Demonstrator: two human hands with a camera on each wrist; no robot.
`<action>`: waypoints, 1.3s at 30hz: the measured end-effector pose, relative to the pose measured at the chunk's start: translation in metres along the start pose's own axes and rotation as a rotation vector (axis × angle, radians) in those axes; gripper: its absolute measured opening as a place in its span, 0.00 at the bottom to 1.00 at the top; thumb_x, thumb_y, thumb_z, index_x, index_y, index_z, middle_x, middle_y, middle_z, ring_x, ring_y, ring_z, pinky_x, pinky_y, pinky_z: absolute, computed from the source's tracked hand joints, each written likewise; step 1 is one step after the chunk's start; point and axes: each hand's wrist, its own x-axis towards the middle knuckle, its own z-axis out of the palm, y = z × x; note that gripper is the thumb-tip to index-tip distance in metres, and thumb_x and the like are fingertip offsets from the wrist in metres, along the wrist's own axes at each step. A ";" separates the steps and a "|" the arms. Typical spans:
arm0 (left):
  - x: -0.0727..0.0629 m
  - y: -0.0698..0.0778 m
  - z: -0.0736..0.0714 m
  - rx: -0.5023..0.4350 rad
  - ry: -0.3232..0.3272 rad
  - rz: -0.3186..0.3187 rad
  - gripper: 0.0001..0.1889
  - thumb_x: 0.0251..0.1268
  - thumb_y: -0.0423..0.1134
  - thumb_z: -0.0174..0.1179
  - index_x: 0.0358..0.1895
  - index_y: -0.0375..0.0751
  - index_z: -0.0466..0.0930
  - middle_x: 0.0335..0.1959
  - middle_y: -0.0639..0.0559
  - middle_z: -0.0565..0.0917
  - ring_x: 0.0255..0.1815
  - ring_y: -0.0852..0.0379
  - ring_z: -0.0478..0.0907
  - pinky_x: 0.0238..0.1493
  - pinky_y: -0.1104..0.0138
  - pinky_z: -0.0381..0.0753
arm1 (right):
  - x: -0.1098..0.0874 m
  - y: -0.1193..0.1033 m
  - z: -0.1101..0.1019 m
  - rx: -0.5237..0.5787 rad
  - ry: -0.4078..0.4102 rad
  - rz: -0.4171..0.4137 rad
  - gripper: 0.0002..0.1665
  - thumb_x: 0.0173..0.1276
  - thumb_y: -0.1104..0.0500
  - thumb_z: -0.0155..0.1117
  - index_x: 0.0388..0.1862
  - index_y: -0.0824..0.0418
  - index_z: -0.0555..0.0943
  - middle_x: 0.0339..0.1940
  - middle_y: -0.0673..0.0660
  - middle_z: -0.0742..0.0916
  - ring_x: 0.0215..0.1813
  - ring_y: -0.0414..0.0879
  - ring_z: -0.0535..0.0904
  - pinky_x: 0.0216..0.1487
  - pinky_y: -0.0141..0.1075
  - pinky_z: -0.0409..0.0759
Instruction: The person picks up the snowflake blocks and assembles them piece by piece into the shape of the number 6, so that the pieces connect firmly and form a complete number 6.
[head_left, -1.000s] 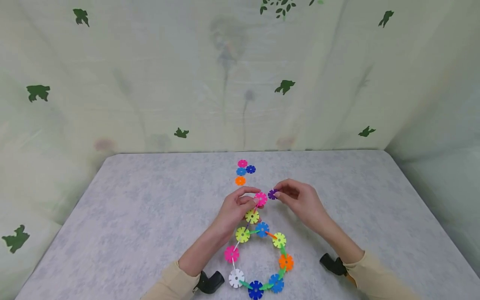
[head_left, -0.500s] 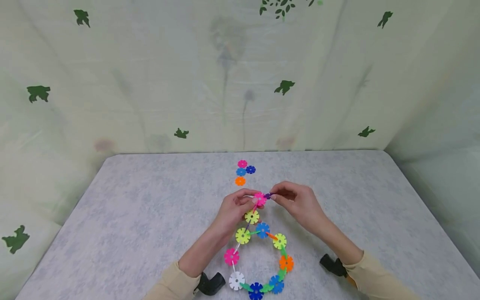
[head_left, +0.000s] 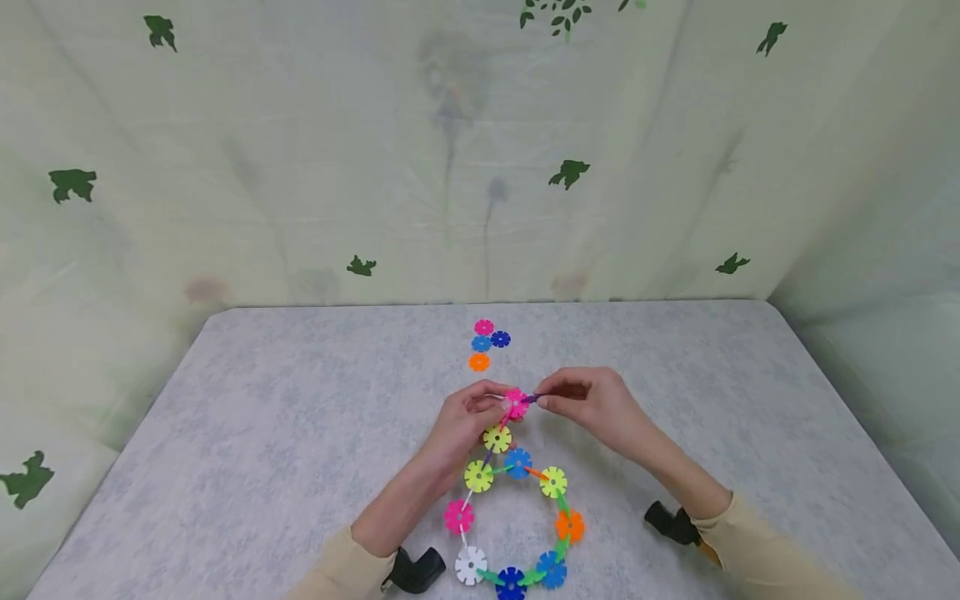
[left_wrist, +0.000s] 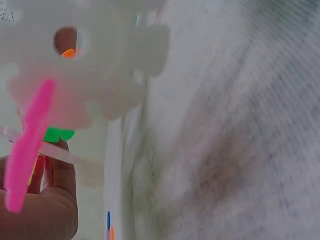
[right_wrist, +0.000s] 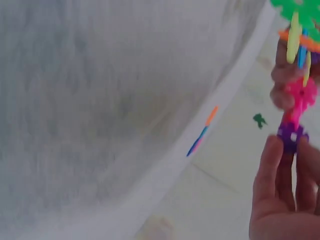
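Observation:
Edge-on, a purple notched disc [head_left: 532,399] is pinched between the thumb and fingers of my right hand [head_left: 603,410]. It meets the rim of a pink notched disc [head_left: 517,403], which my left hand [head_left: 467,423] holds between thumb and fingers. The right wrist view also shows the purple disc [right_wrist: 291,136] against the pink one [right_wrist: 302,94]; how deep the slots engage is unclear. Below the pink disc runs a linked chain: a yellow disc [head_left: 497,438], then a ring of several coloured discs, including a white one [head_left: 471,565]. Close up, a pale disc [left_wrist: 115,55] partly blocks the left wrist view.
Loose discs lie flat beyond my hands: pink [head_left: 483,327], light blue [head_left: 482,343], dark blue [head_left: 500,339] and orange [head_left: 479,362]. They rest on a grey mottled table [head_left: 315,400]. A pale curtain [head_left: 300,167] with leaf and bird prints rises behind the table's far edge.
My right hand has moved left and slightly down, turning the purple disc edge-on and bringing it against the pink disc. The left hand keeps its hold; the ring has barely shifted.

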 end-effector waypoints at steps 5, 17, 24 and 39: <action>-0.004 0.000 -0.006 0.080 0.020 -0.013 0.13 0.72 0.36 0.54 0.56 0.41 0.78 0.40 0.35 0.83 0.29 0.51 0.82 0.39 0.66 0.80 | 0.021 0.010 -0.009 0.055 -0.175 0.020 0.13 0.70 0.58 0.65 0.49 0.63 0.85 0.45 0.59 0.87 0.45 0.56 0.84 0.48 0.45 0.83; -0.004 -0.002 -0.006 0.124 0.041 -0.019 0.13 0.70 0.35 0.56 0.55 0.40 0.79 0.35 0.38 0.83 0.30 0.55 0.78 0.37 0.67 0.77 | 0.102 0.030 0.010 -0.226 -0.338 -0.018 0.16 0.70 0.64 0.63 0.56 0.60 0.83 0.50 0.52 0.86 0.54 0.47 0.80 0.56 0.41 0.78; -0.005 0.000 -0.009 0.154 0.044 -0.020 0.13 0.71 0.36 0.56 0.55 0.42 0.80 0.29 0.48 0.81 0.31 0.55 0.75 0.40 0.65 0.75 | 0.132 0.036 0.024 -0.311 -0.380 -0.070 0.17 0.67 0.62 0.68 0.55 0.57 0.84 0.47 0.49 0.86 0.47 0.45 0.78 0.52 0.37 0.78; -0.006 0.000 -0.010 0.157 0.056 -0.050 0.13 0.71 0.36 0.57 0.55 0.44 0.80 0.32 0.45 0.82 0.32 0.55 0.75 0.40 0.65 0.75 | 0.145 0.042 0.031 -0.324 -0.419 -0.016 0.15 0.63 0.61 0.73 0.48 0.55 0.83 0.39 0.49 0.83 0.41 0.46 0.75 0.44 0.33 0.77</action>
